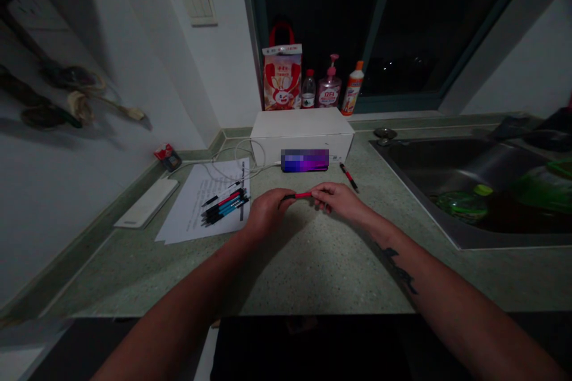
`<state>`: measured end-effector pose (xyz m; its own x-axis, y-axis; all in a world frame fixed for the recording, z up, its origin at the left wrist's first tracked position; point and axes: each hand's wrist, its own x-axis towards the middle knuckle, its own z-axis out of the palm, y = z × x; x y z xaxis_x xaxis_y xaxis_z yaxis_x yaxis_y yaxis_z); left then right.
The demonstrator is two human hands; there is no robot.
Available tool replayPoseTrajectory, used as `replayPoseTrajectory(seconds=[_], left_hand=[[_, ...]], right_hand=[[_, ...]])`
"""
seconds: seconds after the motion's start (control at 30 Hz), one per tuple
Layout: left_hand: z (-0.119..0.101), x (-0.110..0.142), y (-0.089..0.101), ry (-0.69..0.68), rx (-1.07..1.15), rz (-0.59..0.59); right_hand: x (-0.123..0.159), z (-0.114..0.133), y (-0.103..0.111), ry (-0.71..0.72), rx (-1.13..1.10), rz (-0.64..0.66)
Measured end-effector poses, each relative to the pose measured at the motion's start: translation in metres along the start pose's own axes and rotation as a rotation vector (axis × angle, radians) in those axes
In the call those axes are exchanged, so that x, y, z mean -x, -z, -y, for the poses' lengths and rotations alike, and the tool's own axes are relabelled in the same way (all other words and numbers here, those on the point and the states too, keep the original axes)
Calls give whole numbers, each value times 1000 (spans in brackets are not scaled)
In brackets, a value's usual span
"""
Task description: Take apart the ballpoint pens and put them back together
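Observation:
Between my two hands, a red and black pen [304, 194] lies level just above the counter. Its black end is pinched in my left hand [269, 209], and my right hand [338, 199] grips the red end; the fingers cover both tips. To the left, several pens [226, 207] in black, red and blue lie in a pile on printed paper sheets [187, 202]. Another red and black pen [349, 177] rests on the counter beyond my right hand. A phone [304, 161] with a lit purple screen leans sideways against a white box [304, 128].
A steel sink [447, 232] with a green bottle [465, 203] in it is set into the counter at right. A white cable [214, 162] runs from the phone across the paper. Along the window stand a pump bottle [329, 92], an orange bottle [353, 89] and a red bag [282, 80].

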<state>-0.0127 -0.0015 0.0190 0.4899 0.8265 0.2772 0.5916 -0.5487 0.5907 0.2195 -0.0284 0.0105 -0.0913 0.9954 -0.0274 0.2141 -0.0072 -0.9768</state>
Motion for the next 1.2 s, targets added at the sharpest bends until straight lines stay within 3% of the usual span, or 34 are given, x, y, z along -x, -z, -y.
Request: replayPoseTrajectory(seconds=[0.3,0.53,0.7,0.93,1.07,1.2], left_hand=[[6,-5,-2,89,269,50],[0,-8,2,203,327,101],[-1,-6,2,214,313,136],[7,-7,-6,180,348,72],[8,-7,-12,147,410,18],[5,-6,-11,175,377,12]], right_hand=[[1,1,0,89,52,-27],[2,0,-2,123,59,-61],[3,-2,0,226,98,-85],[5,-1,-5,295,331,-56],[5,-4,-7,250,463,6],[4,-4,-6,302,473,-61]])
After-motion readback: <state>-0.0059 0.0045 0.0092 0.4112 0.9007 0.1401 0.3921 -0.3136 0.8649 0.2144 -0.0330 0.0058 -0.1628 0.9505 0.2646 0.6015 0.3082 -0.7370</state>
